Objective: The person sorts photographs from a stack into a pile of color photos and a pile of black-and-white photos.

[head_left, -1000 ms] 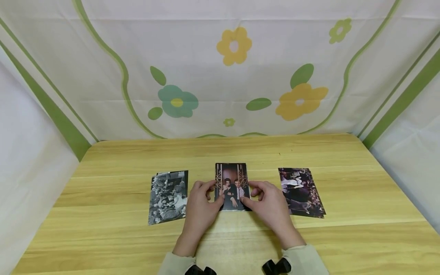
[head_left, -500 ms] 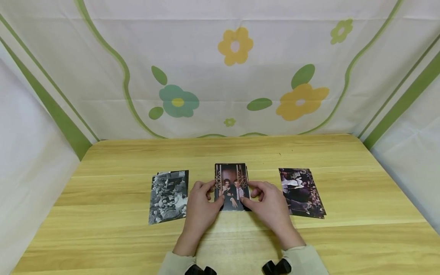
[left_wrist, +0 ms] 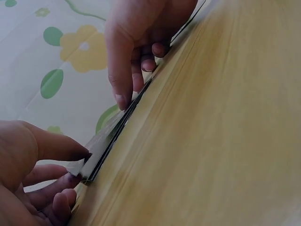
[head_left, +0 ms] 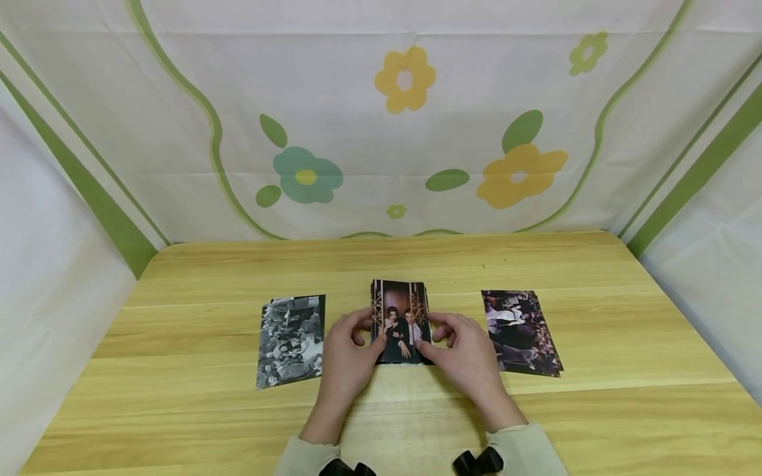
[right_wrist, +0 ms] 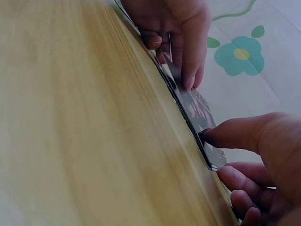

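A stack of photos (head_left: 400, 301) lies in the middle of the table, its top print showing two people in front of ornate ironwork. My left hand (head_left: 350, 354) pinches the left edge, thumb on the top print and fingers along the side. On the opposite edge my right hand (head_left: 467, 350) grips the stack the same way. In the left wrist view the top photo (left_wrist: 99, 146) stands slightly apart from the darker edges below it, near my left thumb. The right wrist view shows the stack's lower edge (right_wrist: 181, 108) close to the wood, with prints not quite flush.
A black-and-white photo pile (head_left: 292, 344) lies to the left, slightly fanned. To the right is a dark coloured photo pile (head_left: 520, 330). The wooden table (head_left: 178, 370) meets a flower-printed cloth (head_left: 369, 132) at the back.
The top photo has shifted slightly away from me, and prints beneath now show at its upper left. My left hand has moved up a little. The side piles stay put.
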A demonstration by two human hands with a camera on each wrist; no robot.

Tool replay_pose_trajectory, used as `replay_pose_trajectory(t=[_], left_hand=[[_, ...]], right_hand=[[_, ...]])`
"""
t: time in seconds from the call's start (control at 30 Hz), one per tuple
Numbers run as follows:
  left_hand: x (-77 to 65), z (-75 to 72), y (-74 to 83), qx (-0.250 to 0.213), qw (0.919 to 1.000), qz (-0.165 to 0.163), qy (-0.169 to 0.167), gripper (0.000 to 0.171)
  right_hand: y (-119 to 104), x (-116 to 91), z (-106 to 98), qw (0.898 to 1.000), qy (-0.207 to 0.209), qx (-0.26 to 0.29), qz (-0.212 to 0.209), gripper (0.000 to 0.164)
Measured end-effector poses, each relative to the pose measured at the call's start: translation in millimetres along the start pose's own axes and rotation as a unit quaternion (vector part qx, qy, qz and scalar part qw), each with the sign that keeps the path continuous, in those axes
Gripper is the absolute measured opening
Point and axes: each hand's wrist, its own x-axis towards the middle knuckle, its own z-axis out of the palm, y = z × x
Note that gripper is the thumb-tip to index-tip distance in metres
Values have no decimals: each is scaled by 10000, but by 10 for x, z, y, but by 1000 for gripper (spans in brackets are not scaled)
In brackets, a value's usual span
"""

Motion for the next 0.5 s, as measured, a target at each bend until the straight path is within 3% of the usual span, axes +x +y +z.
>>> replay_pose_trajectory(t=[0.5], left_hand=[[25,-27,8,-569,9965,-606,-97,34]], right_hand=[[0,-10,3,10000,-30,34,18,52]])
